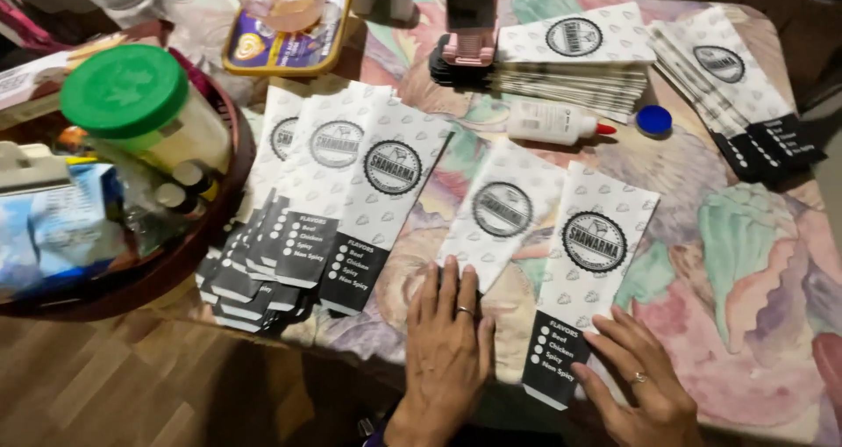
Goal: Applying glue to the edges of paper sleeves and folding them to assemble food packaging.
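From the head view, the left hand (447, 346) lay flat with fingers spread, pressing the lower end of a white paper sleeve (500, 214) with a round black stamp, while the right hand (640, 381), fingers loosely extended and gripping nothing, touched the right edge of a second sleeve (589, 271) by its black band. Both sleeves were thin, flat, oblong and matte, lying side by side on the glossy floral tablecloth (754, 263), near a fanned pile of similar sleeves (338, 210) and a plastic glue bottle (554, 122).
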